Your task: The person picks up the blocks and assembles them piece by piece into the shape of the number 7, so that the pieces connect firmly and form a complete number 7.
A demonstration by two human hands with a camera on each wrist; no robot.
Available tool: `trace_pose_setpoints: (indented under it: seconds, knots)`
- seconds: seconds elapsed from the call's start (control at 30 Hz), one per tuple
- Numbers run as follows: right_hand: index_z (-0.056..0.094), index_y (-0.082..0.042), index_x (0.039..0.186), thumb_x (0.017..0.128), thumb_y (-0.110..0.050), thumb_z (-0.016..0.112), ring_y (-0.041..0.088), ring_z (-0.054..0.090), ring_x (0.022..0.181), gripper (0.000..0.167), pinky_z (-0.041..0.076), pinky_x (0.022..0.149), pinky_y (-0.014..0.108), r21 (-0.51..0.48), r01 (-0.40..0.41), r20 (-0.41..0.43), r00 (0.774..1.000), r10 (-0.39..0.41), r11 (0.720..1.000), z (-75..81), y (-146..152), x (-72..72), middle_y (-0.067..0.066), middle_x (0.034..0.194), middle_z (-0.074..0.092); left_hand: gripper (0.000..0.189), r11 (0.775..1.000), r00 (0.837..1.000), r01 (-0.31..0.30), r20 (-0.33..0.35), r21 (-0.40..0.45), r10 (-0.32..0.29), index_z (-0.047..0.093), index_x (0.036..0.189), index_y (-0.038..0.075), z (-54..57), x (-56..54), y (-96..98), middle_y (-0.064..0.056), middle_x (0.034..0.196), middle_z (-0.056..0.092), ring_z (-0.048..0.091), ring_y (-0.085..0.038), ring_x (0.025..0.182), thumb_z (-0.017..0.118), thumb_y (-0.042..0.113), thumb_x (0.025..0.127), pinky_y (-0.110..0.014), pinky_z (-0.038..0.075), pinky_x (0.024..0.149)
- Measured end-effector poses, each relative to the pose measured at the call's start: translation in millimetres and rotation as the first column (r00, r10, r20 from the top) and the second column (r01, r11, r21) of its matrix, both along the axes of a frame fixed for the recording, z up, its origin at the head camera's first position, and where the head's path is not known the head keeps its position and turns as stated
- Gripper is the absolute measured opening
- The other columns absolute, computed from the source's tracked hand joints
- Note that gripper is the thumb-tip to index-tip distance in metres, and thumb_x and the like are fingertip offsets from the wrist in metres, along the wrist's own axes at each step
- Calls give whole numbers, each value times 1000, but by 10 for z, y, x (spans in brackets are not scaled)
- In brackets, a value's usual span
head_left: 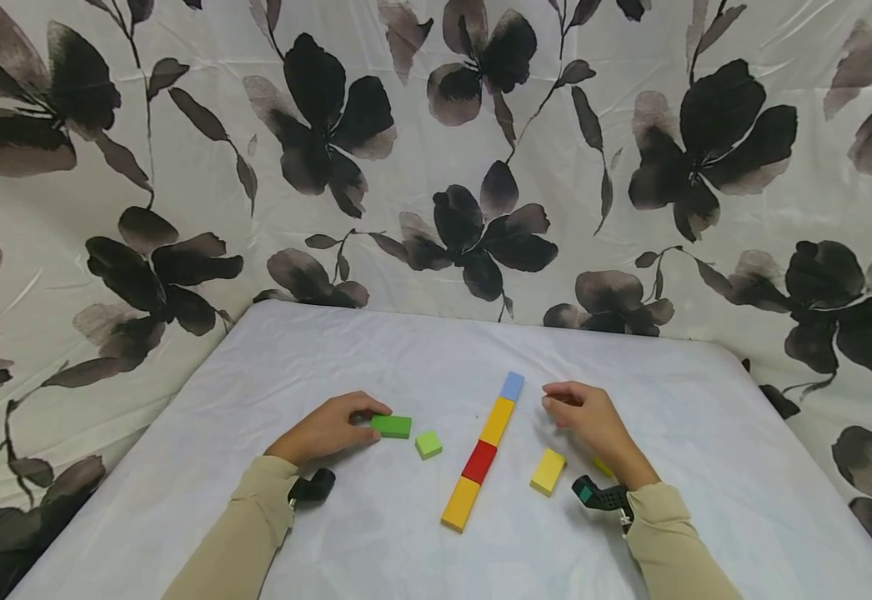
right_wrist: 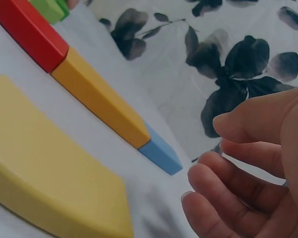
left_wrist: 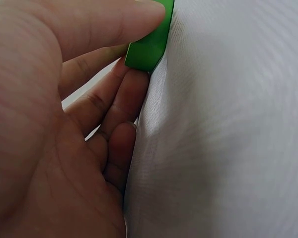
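My left hand (head_left: 331,429) pinches a green block (head_left: 393,427) between thumb and fingers; in the left wrist view the block (left_wrist: 148,52) touches the white cloth. A small light-green block (head_left: 428,445) lies just right of it. Down the middle runs a slanted row, end to end: a blue block (head_left: 512,386), an orange block (head_left: 497,421), a red block (head_left: 479,462) and another orange block (head_left: 461,503). My right hand (head_left: 593,421) hovers right of the row's far end, fingers loosely bent, holding nothing. A yellow block (head_left: 548,472) lies between the row and my right wrist.
Another yellow block (head_left: 603,467) is mostly hidden under my right wrist. A white cloth (head_left: 376,358) with slight wrinkles covers the table. Behind and at the sides hangs a floral curtain (head_left: 406,167). Both wrists wear black camera straps.
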State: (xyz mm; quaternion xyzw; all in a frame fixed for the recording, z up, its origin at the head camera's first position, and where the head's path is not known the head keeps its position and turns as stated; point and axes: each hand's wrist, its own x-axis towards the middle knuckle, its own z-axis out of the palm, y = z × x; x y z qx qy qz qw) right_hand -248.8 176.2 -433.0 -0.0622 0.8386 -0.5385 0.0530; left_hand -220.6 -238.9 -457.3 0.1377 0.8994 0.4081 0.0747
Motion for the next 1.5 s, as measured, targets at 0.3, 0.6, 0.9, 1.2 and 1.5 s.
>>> trace_pose_setpoints:
  seconds: [0.3,0.6,0.9,1.2,1.5]
  knots:
    - [64,-2,130,97,-19,67,26,65,92,37,55,78,34,88,-69,-5,998,70,994,2,-16,136,14,122,68,34,1000,1000,1,9,-2,-1,70,122,24,-11,5,-2,7,122,62,55,-15,111,77,18,90,-43,42,101]
    - [67,-3,125,96,-18,70,19,66,95,33,56,78,30,139,-78,-25,996,82,987,-73,-15,241,9,119,69,34,1000,1000,-1,7,-9,1,70,122,25,-10,-5,-7,8,122,62,55,-15,111,77,18,89,-43,42,101]
    - [69,-8,122,93,-20,73,18,64,99,31,52,84,33,234,-98,-60,992,115,967,-92,13,358,3,116,70,33,1000,1000,-1,0,-11,1,70,121,25,-10,-14,-10,8,120,62,55,-14,109,77,18,89,-43,42,100]
    - [68,-9,124,90,-19,76,16,63,100,36,53,88,39,259,-143,-50,986,161,955,-112,89,403,0,115,69,33,1000,1000,-5,8,-11,5,70,120,27,-26,-25,-14,8,120,62,55,-15,109,77,19,89,-42,42,100]
    - [68,-9,124,88,-24,78,18,62,106,40,51,92,38,271,-212,-47,971,233,939,-112,144,424,1,118,68,33,1000,1000,-8,7,-14,8,70,121,27,-3,-16,-15,8,120,62,55,-15,110,77,19,89,-43,42,101]
